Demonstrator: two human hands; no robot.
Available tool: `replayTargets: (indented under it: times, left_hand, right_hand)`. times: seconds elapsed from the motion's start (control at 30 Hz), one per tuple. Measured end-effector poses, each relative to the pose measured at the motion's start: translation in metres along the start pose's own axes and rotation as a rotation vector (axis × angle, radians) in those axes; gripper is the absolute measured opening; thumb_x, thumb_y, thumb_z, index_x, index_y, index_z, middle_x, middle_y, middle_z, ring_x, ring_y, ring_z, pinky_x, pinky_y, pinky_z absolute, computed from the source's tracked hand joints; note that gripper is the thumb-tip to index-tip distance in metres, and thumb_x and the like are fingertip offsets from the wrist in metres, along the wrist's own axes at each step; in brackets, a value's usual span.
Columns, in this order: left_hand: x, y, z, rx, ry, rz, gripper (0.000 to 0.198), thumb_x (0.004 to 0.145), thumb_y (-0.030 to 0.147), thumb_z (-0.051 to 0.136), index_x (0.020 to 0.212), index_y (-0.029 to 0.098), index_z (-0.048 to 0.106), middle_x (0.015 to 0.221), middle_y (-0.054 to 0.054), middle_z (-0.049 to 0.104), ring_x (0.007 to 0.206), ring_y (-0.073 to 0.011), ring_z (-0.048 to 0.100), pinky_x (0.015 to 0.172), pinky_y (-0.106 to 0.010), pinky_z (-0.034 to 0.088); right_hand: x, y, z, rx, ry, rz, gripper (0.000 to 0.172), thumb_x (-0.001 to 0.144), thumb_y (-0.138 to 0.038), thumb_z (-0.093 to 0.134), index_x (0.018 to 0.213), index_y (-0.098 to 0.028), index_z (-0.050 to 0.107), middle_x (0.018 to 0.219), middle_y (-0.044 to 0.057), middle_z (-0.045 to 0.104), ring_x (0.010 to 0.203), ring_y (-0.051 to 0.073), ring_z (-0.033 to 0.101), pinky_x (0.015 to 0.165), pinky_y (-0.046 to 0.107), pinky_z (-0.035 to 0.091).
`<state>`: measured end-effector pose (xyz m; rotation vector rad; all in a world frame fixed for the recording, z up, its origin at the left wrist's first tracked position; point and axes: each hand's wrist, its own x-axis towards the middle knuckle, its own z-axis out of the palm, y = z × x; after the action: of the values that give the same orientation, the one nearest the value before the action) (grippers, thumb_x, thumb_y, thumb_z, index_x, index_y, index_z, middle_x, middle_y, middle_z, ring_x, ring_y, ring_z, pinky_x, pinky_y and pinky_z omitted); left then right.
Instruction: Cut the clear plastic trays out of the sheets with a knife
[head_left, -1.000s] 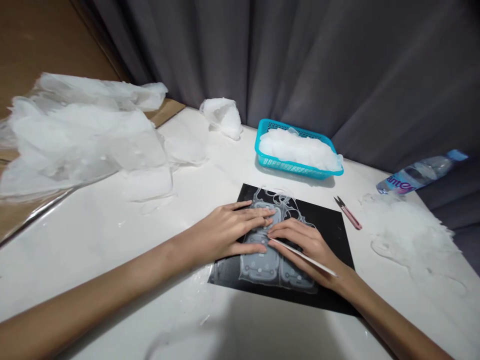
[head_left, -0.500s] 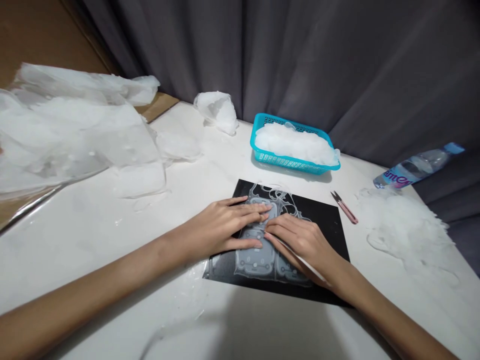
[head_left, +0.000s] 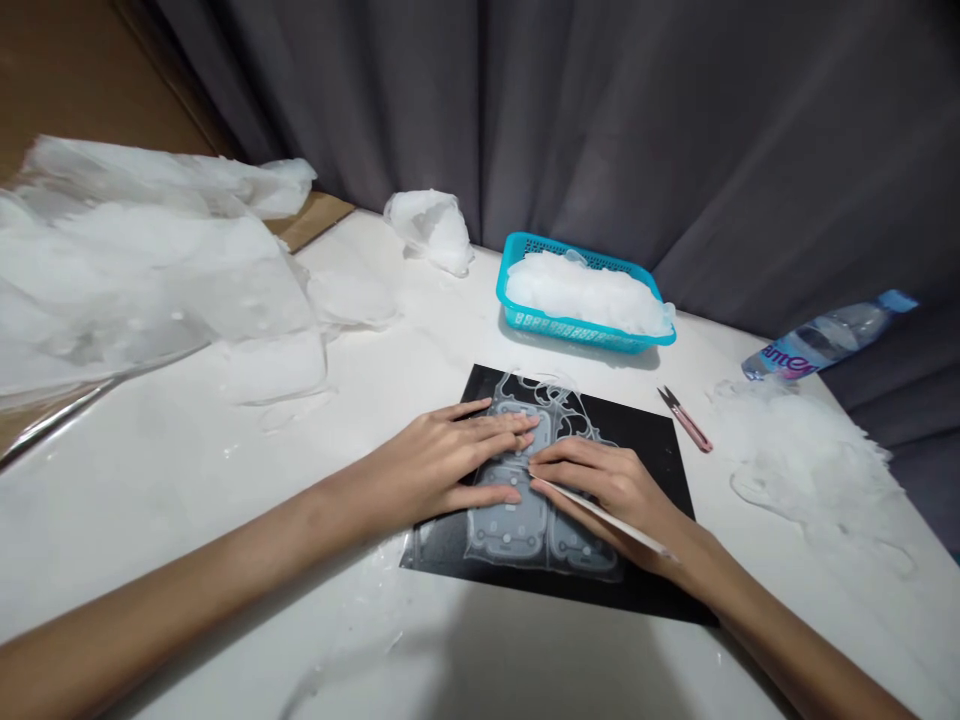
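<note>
On the white table [head_left: 225, 470] lies a black mat [head_left: 645, 440], and on the mat a clear, rubbery sheet [head_left: 517, 520] moulded with rounded panels and small dots. The left hand [head_left: 442, 460] presses flat on the sheet, fingers spread. The right hand [head_left: 607, 485] pinches a thin white stick [head_left: 600, 512] with its tip at the sheet. Beyond lie pink snips [head_left: 684, 418], a turquoise basket [head_left: 570, 328] of white scraps, and a bottle [head_left: 825, 345] whose purple label lettering is only partly readable.
</note>
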<state>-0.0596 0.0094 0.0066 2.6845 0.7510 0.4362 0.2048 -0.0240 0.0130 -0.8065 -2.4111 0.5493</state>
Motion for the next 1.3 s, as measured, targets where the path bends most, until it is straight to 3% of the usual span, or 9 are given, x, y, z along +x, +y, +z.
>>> replayTargets:
  times: [0.3,0.5,0.63,0.7,0.8,0.93,1.07,1.2,1.3]
  left_hand:
    - [0.0,0.0,0.001,-0.008,0.006,0.007,0.061,0.107,0.059,0.052,0.157,0.025,0.05,0.161,-0.003,0.054,0.149,-0.0209,0.052,0.133,-0.037,0.024]
    - [-0.004,-0.001,0.003,-0.092,0.006,-0.01,0.061,0.105,0.055,0.057,0.159,0.029,0.046,0.161,-0.004,0.055,0.148,-0.023,0.052,0.132,-0.042,0.025]
    - [-0.006,0.007,-0.002,-0.096,0.094,-0.147,0.067,0.1,0.059,0.063,0.156,0.025,0.046,0.163,-0.012,0.05,0.149,-0.0308,0.048,0.122,-0.046,0.04]
    - [-0.006,0.013,-0.004,-0.041,0.214,-0.326,0.068,0.093,0.068,0.067,0.139,0.018,0.058,0.142,-0.017,0.062,0.129,-0.0356,0.059,0.105,-0.049,0.049]
    - [-0.006,0.02,-0.003,-0.095,0.247,-0.537,0.055,0.092,0.073,0.064,0.099,0.018,0.064,0.097,-0.007,0.066,0.091,-0.0282,0.062,0.084,-0.042,0.05]
    - [-0.003,0.022,0.008,-0.41,0.139,-0.524,0.051,0.103,0.063,0.052,0.078,0.02,0.06,0.081,-0.001,0.06,0.079,-0.0202,0.057,0.075,-0.032,0.042]
    - [-0.001,0.02,0.011,-0.511,0.079,-0.534,0.049,0.102,0.056,0.056,0.07,0.019,0.06,0.072,0.001,0.054,0.07,-0.0178,0.05,0.068,-0.029,0.035]
    - [0.0,0.019,0.003,-0.501,0.001,-0.556,0.053,0.098,0.056,0.056,0.06,0.02,0.048,0.064,0.002,0.043,0.069,-0.0188,0.047,0.065,-0.03,0.031]
    - [0.0,0.02,-0.001,-0.457,-0.047,-0.563,0.054,0.098,0.058,0.054,0.061,0.021,0.045,0.064,0.002,0.043,0.069,-0.0192,0.047,0.066,-0.03,0.032]
  right_hand:
    - [0.003,-0.005,0.011,-0.114,0.103,0.003,0.012,0.106,-0.017,0.061,0.107,-0.017,0.073,0.104,0.008,0.078,0.095,0.02,0.075,0.086,0.033,0.061]
    - [0.003,-0.008,0.028,-0.441,0.147,-0.109,0.017,0.106,-0.015,0.057,0.118,-0.01,0.069,0.11,0.013,0.079,0.098,0.026,0.074,0.088,0.039,0.06]
    - [0.002,-0.007,0.031,-0.577,0.104,-0.11,0.028,0.108,-0.019,0.054,0.132,-0.008,0.065,0.12,0.018,0.076,0.105,0.029,0.073,0.092,0.043,0.059]
    - [0.002,-0.006,0.03,-0.591,0.103,-0.119,0.03,0.108,-0.019,0.055,0.136,-0.01,0.063,0.117,0.016,0.077,0.103,0.028,0.073,0.091,0.042,0.06]
    - [0.003,-0.006,0.027,-0.573,0.161,-0.11,0.028,0.107,-0.017,0.056,0.133,-0.012,0.065,0.112,0.013,0.078,0.098,0.026,0.073,0.088,0.04,0.059]
    - [0.005,-0.01,0.024,-0.523,0.206,-0.08,0.026,0.107,-0.015,0.055,0.131,-0.012,0.065,0.11,0.013,0.078,0.096,0.026,0.072,0.086,0.039,0.057]
    - [0.008,0.007,0.007,-0.312,0.265,0.064,0.026,0.108,-0.014,0.047,0.124,-0.014,0.067,0.108,0.013,0.075,0.097,0.025,0.07,0.088,0.039,0.057]
    - [0.011,0.048,-0.035,-0.159,0.574,0.426,0.022,0.107,-0.025,0.051,0.107,-0.019,0.073,0.106,0.009,0.075,0.099,0.026,0.07,0.089,0.04,0.055]
    - [0.011,0.062,-0.063,-0.077,0.55,0.458,0.021,0.104,-0.031,0.058,0.102,-0.02,0.076,0.107,0.008,0.077,0.103,0.026,0.07,0.09,0.04,0.053]
